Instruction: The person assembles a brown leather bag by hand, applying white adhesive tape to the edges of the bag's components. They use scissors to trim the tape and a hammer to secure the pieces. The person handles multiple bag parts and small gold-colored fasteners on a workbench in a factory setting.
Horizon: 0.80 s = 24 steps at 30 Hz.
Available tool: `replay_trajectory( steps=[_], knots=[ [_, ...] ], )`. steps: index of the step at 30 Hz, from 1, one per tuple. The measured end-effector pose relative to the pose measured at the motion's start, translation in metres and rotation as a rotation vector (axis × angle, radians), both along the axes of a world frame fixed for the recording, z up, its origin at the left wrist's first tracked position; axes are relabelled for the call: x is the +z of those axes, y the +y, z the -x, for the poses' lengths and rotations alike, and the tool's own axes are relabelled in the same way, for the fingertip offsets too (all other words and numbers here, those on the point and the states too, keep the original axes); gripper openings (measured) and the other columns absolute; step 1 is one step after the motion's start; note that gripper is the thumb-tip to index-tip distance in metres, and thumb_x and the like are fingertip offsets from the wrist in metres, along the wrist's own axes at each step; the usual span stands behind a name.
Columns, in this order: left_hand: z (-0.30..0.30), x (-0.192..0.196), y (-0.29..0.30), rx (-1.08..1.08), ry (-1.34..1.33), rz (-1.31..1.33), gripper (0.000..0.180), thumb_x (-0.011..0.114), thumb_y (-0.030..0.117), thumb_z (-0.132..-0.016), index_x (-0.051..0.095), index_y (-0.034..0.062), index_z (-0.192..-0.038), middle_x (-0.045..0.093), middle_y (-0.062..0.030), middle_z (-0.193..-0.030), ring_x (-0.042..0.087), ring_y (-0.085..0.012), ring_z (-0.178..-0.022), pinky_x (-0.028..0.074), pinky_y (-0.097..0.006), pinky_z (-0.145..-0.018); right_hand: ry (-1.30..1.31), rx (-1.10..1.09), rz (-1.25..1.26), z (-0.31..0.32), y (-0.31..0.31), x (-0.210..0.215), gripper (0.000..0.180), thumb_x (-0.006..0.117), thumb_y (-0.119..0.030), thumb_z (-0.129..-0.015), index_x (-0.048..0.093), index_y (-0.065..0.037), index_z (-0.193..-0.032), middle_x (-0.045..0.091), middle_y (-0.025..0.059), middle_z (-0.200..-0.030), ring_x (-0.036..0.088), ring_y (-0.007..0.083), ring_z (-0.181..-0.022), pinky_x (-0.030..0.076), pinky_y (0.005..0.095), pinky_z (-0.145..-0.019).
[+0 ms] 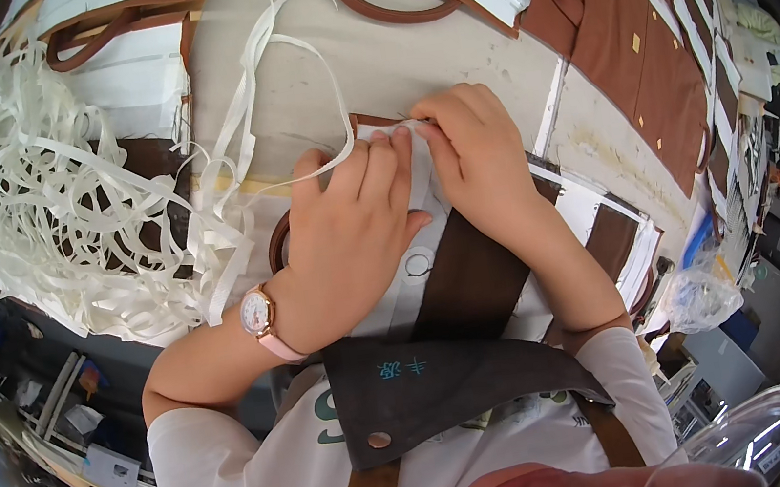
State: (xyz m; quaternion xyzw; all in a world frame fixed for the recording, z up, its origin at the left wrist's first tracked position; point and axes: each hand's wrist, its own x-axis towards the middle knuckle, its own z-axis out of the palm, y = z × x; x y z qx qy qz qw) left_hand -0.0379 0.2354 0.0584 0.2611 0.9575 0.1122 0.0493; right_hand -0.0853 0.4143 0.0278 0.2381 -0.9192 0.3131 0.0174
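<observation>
Two hands meet at the picture's centre, the left hand (350, 239) and right hand (477, 158) both pinching one white strip (276, 91) on a brown-and-white bag (459, 284), with one heap of strips (60, 208) at nine o'clock and two bags at twelve.

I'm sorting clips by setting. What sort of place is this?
Probably a bag-making workshop: stacked brown-and-white bag panels, a heap of peeled white strips, and hands working a bag piece on the worktable.
</observation>
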Motion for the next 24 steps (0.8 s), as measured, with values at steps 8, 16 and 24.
replay_trajectory(
  steps=[8,16,24],
  knots=[
    [0.001,-0.004,-0.001,0.028,-0.045,-0.082,0.073,0.075,0.038,-0.079,0.051,0.0011,-0.138,0.053,-0.0073,-0.121,0.052,-0.0208,-0.112,0.037,-0.041,-0.098,0.084,0.006,0.135,-0.004,0.001,-0.008,0.02,0.067,0.005,-0.078,0.064,-0.003,-0.097,0.057,0.0107,-0.094,0.054,0.0315,-0.087,0.046,0.0409,-0.077],
    [0.009,-0.005,-0.005,0.048,-0.079,-0.263,0.063,0.077,0.02,-0.078,0.053,-0.0039,-0.131,0.053,-0.015,-0.124,0.058,-0.0316,-0.106,0.046,-0.043,-0.09,0.137,0.081,0.069,-0.005,0.004,-0.006,0.03,0.066,0.003,-0.069,0.065,-0.003,-0.099,0.058,0.0092,-0.096,0.055,0.0297,-0.088,0.048,0.0394,-0.079],
    [0.008,-0.002,-0.002,0.041,-0.053,-0.188,0.059,0.075,0.027,-0.08,0.057,-0.0049,-0.126,0.053,-0.0161,-0.125,0.055,-0.0283,-0.111,0.044,-0.04,-0.095,0.268,0.194,-0.106,0.006,0.0,-0.003,0.025,0.067,-0.009,-0.07,0.064,-0.002,-0.094,0.056,0.0075,-0.09,0.056,0.0263,-0.086,0.05,0.0366,-0.075]
  ],
)
